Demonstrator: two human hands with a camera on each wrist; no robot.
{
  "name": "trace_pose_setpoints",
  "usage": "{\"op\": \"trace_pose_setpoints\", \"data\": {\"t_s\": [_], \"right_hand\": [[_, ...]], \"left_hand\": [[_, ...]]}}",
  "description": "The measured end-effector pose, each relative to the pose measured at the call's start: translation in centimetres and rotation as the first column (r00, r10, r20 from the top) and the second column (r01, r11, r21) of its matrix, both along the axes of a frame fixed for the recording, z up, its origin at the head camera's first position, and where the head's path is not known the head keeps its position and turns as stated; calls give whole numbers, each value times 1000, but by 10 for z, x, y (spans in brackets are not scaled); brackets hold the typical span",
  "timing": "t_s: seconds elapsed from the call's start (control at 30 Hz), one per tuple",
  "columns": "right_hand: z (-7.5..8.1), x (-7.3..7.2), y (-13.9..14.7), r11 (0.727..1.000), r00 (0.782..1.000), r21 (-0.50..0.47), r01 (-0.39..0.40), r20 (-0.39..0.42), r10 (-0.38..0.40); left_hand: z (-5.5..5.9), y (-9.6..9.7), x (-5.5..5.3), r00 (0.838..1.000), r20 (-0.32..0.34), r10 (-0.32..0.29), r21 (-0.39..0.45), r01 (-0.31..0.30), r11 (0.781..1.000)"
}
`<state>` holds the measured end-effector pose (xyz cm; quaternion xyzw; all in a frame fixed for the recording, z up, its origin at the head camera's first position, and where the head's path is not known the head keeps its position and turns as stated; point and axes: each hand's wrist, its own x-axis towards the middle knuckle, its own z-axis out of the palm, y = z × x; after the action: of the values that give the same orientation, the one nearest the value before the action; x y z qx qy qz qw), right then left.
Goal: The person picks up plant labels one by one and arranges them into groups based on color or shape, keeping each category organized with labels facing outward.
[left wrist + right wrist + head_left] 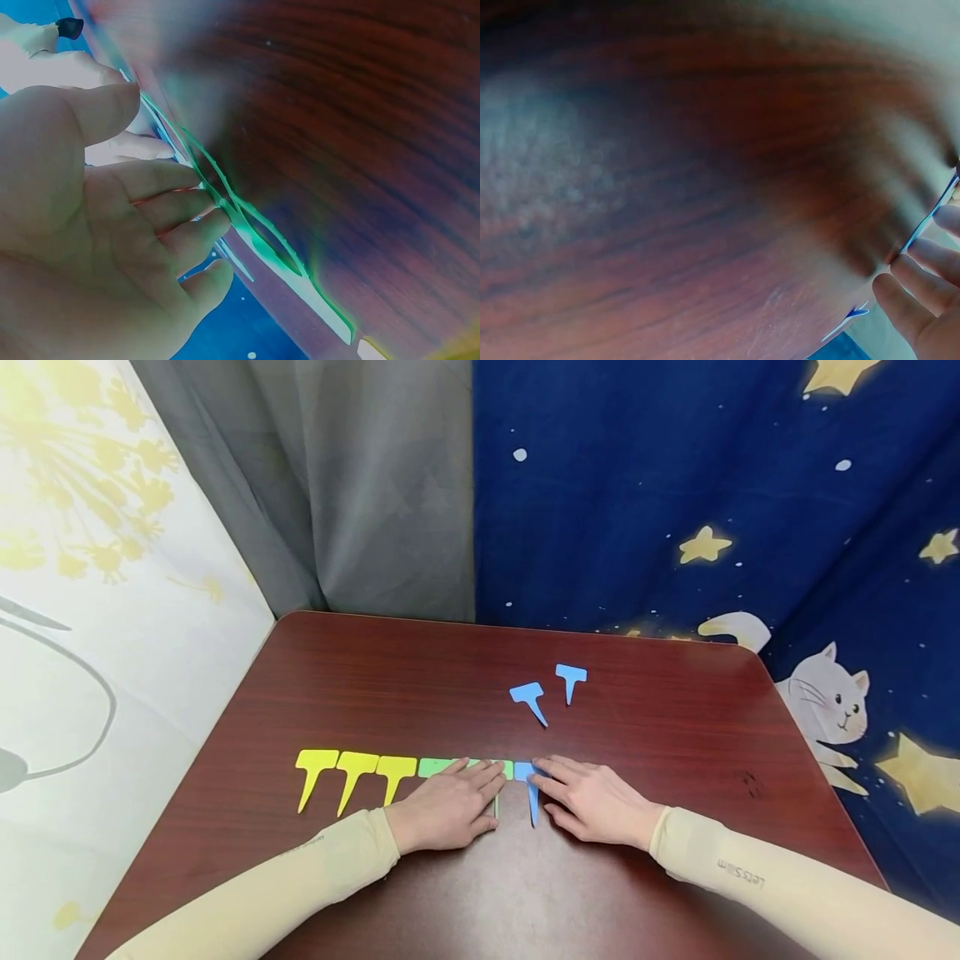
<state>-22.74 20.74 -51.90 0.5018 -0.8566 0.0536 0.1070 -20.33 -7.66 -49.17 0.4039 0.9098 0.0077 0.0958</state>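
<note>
In the head view my left hand (452, 806) lies with extended fingers over the green T-shaped plant labels (431, 767), covering most of them. The left wrist view shows its straight fingers along the green labels (326, 311), whose stems rise slightly off the table. My right hand (600, 802) has its fingers extended, with the fingertips on the head and stem of a blue T-shaped label (533, 806). That label stands at the right end of the row, stem toward me. Three yellow labels (318, 760) form the left end of the row, heads side by side.
Two more blue labels, one tilted (529, 693) and one nearly upright (571, 675), lie farther back on the brown table (405, 685). Grey (390, 485) and blue star-patterned curtains (600, 510) hang behind the table's far edge.
</note>
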Motion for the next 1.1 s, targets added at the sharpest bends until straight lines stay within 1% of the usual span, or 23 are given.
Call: {"op": "trace_pose_setpoints", "data": {"t_s": [0.3,0.57,0.67,0.8,0.9,0.97,1.03,1.1], "right_hand": [[-1,-2,-1,1000,1000,18,4,-2,-4],[0,-1,-1,1000,1000,14,3,-4,-3],[0,0,-1,1000,1000,11,7,0,-7],[5,-1,-1,999,999,-39,27,20,-26],[18,-9,-3,992,997,-103,73,22,-71],[27,-18,-4,984,992,-128,124,6,-124],[33,-29,-4,974,982,-131,186,-12,-190],[35,-42,-5,962,967,-113,250,-16,-254]], "left_hand": [[-2,-2,1,1000,-11,1,4,-1,1000],[-5,-2,1,1000,-24,-8,23,9,1000],[-5,-2,2,999,-39,-12,44,14,999],[-2,0,3,996,-87,-20,86,28,996],[4,2,3,992,-122,-26,109,40,993],[7,4,3,991,-133,-31,112,46,993],[9,8,3,991,-129,-37,102,50,993],[9,13,3,993,-109,-41,89,51,995]]}}
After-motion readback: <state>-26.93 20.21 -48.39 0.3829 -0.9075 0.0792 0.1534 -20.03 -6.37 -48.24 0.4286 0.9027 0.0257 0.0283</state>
